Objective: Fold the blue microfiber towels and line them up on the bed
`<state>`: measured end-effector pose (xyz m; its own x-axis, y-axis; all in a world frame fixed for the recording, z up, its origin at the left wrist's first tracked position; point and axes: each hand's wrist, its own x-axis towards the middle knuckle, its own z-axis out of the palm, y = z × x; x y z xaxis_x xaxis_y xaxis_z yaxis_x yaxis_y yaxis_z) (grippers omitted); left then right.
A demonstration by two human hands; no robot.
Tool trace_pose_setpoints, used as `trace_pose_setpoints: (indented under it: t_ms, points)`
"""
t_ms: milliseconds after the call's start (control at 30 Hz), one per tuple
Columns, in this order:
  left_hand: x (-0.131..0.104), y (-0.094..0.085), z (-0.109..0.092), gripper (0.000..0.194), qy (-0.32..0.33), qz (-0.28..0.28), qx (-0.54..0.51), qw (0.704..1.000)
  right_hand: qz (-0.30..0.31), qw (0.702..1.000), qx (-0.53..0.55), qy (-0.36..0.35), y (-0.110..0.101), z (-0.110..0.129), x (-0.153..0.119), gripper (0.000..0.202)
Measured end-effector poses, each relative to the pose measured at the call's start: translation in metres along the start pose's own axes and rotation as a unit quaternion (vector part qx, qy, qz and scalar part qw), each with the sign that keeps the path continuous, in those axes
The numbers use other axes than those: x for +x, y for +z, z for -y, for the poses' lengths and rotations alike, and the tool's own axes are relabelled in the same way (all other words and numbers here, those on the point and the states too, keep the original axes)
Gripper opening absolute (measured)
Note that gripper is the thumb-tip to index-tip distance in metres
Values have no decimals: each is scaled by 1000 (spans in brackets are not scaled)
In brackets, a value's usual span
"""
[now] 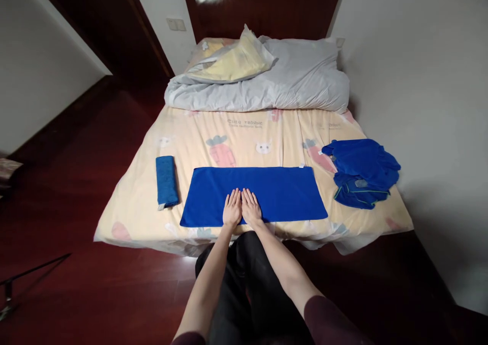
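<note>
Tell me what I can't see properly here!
Head view:
- Left hand and right hand: palms hidden, facing the flat cloth.
- Folded towel: label writing too small.
- Blue pile: its lower layers hidden under the top.
- Black rod: cut off by the left edge.

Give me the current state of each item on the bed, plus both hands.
Left hand: flat, palm down on the spread towel
Right hand: flat, palm down beside the left
Spread towel: unfolded, laid flat
Small towel: folded into a narrow bundle
Blue cloths: loosely heaped, crumpled
Quilt: bunched at the headboard end
Yellow pillow: lying atop the quilt
</note>
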<state>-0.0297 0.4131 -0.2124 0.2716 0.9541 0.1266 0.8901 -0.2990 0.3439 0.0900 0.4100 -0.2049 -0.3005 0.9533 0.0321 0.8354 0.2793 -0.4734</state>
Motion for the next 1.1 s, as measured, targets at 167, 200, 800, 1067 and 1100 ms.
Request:
trace_pose_setpoints:
  t_ms: [167, 200, 800, 1067, 1100]
  points:
    - [-8, 7, 8, 62, -5, -13, -2, 1000, -26, 999, -25, -21, 10, -15, -5, 58]
    - [-7, 6, 8, 62, -4, -15, -5, 1000, -28, 999, -27, -23, 8, -16, -5, 58]
    - [-7, 3, 1, 63, -8, -39, -41, 998, -69, 983, -139, 95, -123, -218, -113, 68]
    - [-7, 0, -4, 63, -19, -18, -19, 999, -110, 973, -169, 116, -127, -238, -125, 67]
    - [-8, -3, -2, 63, -16, -11, -15, 1000, -113, 972, -170, 114, -126, -238, -124, 67]
